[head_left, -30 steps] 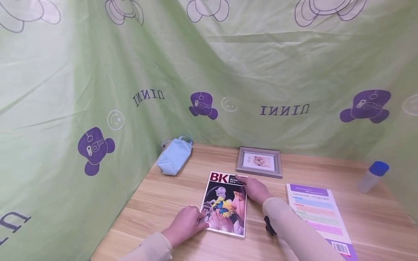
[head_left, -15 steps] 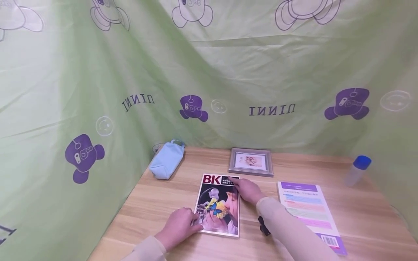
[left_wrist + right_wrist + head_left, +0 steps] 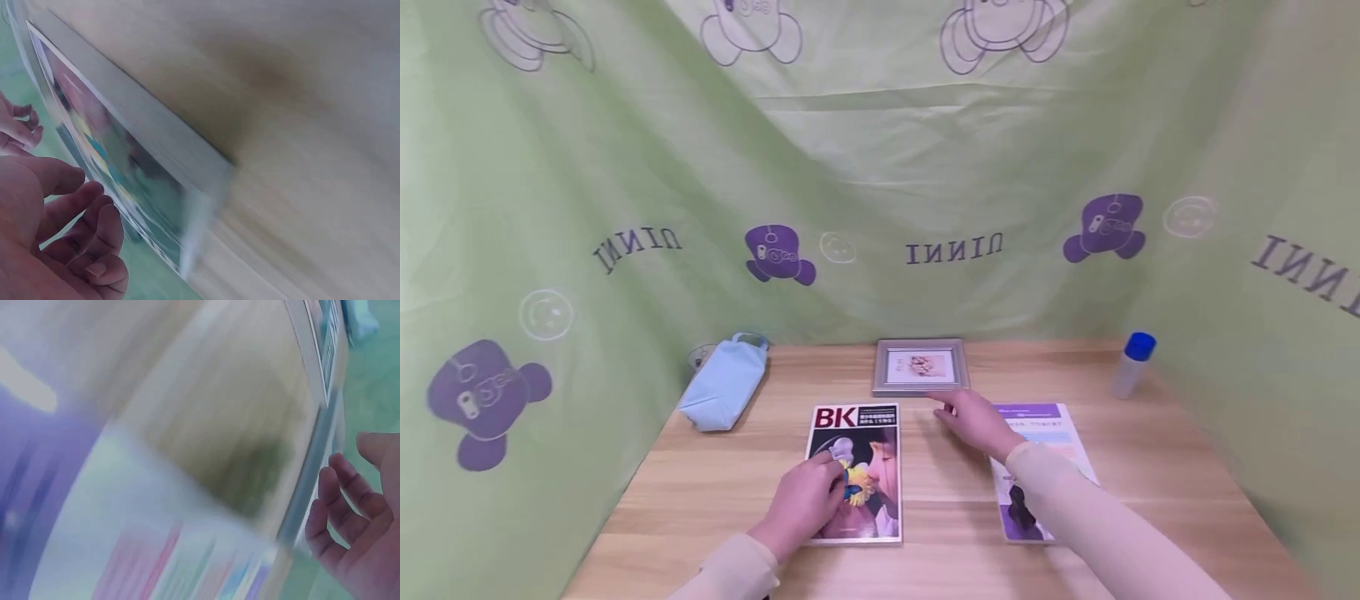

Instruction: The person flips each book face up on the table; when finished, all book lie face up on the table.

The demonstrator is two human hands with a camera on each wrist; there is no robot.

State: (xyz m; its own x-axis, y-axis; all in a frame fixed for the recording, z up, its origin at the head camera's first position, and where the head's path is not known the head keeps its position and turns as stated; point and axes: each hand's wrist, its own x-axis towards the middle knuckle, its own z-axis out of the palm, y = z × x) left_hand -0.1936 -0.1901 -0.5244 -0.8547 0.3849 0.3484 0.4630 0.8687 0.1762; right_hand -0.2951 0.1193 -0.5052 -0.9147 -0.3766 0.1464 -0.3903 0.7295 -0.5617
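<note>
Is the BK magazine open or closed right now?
Closed: the magazine lies flat on the table, front cover up, left hand resting on it.

The pale wooden table shows matt grain. The glossy paper magazine with red BK lettering shines; the silver-grey picture frame looks brushed. The light blue cloth pouch appears soft.

"BK" on the magazine cover.

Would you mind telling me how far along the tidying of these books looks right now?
Done: the BK magazine lies flat on the table. In hand: the left hand rests on its cover; the right hand hovers between it and the purple booklet. Left: nothing is stacked.
</note>
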